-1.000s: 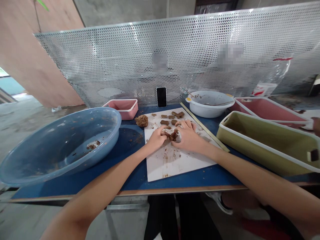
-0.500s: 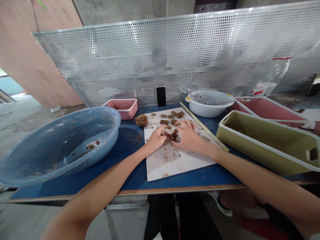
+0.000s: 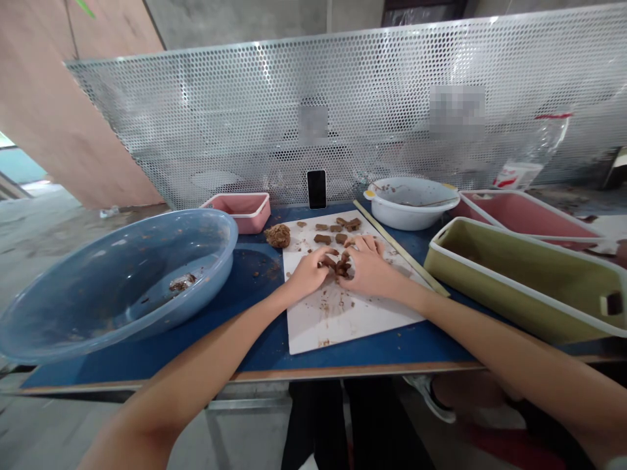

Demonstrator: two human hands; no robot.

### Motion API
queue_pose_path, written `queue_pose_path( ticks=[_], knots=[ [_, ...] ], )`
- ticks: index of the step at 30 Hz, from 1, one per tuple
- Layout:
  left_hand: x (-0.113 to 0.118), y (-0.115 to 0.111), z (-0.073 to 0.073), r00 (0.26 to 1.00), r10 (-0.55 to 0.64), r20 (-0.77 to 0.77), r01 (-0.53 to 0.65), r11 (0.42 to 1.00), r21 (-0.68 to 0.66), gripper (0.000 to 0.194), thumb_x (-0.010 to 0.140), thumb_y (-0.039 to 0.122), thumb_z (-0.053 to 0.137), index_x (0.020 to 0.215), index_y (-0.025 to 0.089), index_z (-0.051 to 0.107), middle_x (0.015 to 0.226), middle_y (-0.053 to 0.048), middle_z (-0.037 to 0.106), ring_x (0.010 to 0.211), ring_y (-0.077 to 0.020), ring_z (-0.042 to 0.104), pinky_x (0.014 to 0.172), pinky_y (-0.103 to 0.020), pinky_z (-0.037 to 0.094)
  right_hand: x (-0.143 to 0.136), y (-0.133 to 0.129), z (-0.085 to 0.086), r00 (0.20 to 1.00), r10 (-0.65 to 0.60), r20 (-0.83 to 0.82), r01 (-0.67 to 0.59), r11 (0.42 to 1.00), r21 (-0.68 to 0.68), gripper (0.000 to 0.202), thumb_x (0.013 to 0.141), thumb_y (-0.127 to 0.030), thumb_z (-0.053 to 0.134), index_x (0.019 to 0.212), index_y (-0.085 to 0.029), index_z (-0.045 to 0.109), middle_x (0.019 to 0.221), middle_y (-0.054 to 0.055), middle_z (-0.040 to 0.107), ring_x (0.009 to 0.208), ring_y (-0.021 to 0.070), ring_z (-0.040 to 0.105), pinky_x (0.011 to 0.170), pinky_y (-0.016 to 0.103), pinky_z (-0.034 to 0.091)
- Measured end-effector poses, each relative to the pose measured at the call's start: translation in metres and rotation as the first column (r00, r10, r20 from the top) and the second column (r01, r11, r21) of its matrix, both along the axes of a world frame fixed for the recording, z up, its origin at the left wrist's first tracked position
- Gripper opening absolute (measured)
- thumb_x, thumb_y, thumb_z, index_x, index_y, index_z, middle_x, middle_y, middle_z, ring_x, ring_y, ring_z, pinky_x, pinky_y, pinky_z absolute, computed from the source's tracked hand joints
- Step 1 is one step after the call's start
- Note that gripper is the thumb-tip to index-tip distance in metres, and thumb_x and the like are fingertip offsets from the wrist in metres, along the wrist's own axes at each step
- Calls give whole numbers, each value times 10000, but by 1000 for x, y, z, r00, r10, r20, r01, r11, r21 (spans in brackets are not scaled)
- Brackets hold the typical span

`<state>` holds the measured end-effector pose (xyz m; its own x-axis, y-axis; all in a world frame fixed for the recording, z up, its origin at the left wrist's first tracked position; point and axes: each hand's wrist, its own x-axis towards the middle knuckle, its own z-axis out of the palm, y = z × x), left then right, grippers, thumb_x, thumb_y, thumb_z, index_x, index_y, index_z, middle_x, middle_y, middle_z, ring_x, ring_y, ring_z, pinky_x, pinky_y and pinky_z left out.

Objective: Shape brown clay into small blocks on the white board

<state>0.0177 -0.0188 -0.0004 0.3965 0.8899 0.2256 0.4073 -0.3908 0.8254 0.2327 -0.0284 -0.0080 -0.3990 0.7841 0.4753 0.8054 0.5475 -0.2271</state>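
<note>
Over the white board (image 3: 323, 326), my left hand (image 3: 309, 274) and my right hand (image 3: 367, 266) meet at a small dark brown clay-like piece (image 3: 339, 264). The fingers of both are curled round it, and part of it is hidden by them. Several brown blocks (image 3: 322, 239) lie on the board just beyond my hands. Brown crumbs (image 3: 326, 301) are scattered on the near part of the board. A rough brown lump (image 3: 277, 235) rests at the board's left edge.
A large blue basin (image 3: 122, 281) stands left, a small pink tray (image 3: 245, 212) behind it. A phone (image 3: 317, 189) leans on the perforated screen. Right are a yellowish strip (image 3: 401, 248), a white basin (image 3: 406, 219), a green tub (image 3: 514, 281) and a pink tub (image 3: 548, 219).
The fingers of my left hand have shifted slightly around the brown piece. Both hands otherwise stay in nearly the same place.
</note>
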Motion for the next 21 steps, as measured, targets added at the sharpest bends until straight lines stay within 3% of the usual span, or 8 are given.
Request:
queue_pose_path(
  ticks=[14, 21],
  knots=[
    [-4, 3, -1, 998, 66, 18, -67, 996, 56, 545, 706, 40, 500, 1166, 186, 753, 968, -43, 820, 948, -242, 754, 908, -348, 555, 5, 4, 1, 999, 4, -43, -2, 1000, 28, 303, 805, -467, 796, 971, -254, 659, 1390, 157, 653, 1315, 442, 548, 1074, 633, 428],
    [-5, 3, 1, 998, 64, 10, -65, 997, 40, 523, 716, 36, 500, 1144, 183, 761, 950, -46, 819, 922, -238, 746, 895, -348, 552, 5, 1, 7, 994, -5, -112, -1, 998, -56, 246, 828, -440, 815, 915, -255, 678, 1344, 135, 662, 1305, 412, 565, 1097, 615, 429]
  ],
)
